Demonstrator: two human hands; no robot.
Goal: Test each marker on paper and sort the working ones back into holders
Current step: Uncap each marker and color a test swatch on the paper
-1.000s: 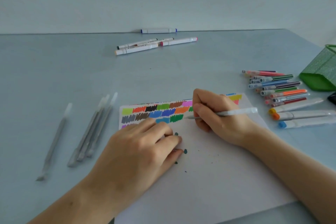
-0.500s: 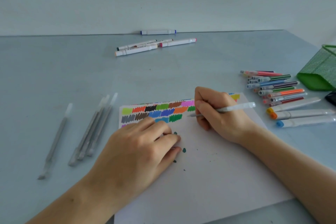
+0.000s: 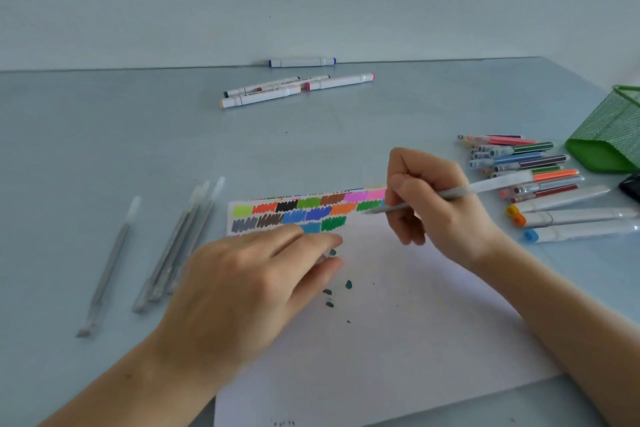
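I've got two bare forearms in shot, no sleeves showing, left hand (image 3: 242, 291) and right hand (image 3: 440, 208) without gloves, rings or watch, short plain nails, wrists uncovered, nothing else worn from here

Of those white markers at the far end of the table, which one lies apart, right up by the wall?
The blue-capped marker, alone along the table's back edge. The other white markers lie bunched together a little nearer, with peach, dark and pink ends.
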